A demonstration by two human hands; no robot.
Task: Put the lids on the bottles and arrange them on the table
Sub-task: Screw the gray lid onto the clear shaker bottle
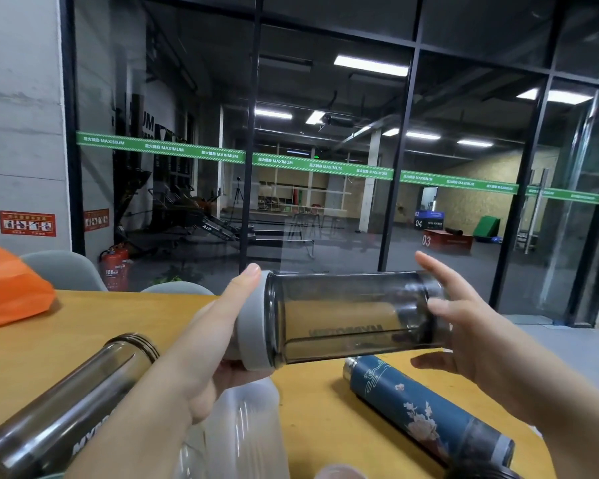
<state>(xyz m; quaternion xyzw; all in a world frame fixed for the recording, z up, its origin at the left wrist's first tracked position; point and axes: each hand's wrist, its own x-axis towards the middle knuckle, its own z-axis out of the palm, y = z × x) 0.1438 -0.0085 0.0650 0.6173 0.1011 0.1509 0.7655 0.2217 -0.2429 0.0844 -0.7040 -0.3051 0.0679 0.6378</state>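
Bottles first, left to right. At 8 o'clock, dark smoky bottle [63, 406] lying on its side on the yellow surface [94, 326], threaded metal neck bare, no lid. At 6 o'clock, clear ribbed plastic bottle [242, 430], soft-looking and translucent, partly hidden under the left forearm.

Dead centre, raised clear of the surface and held level: tinted transparent bottle [353, 316], smooth hard cylinder, grey matte lid [255, 319] at its left end. Left hand [218, 344] wrapped around that lid, thumb along the top. Right hand [464, 326] at 3 o'clock, grip loosely curled round the base end, fingers spread.

At 5 o'clock, blue flask [426, 416] on its side, satin finish with floral print, metal neck showing.

Probably the tightening step: best done by keeping lid square to the neck, bracing the slick body firmly with the right, turning with the left until snug, then standing it upright.
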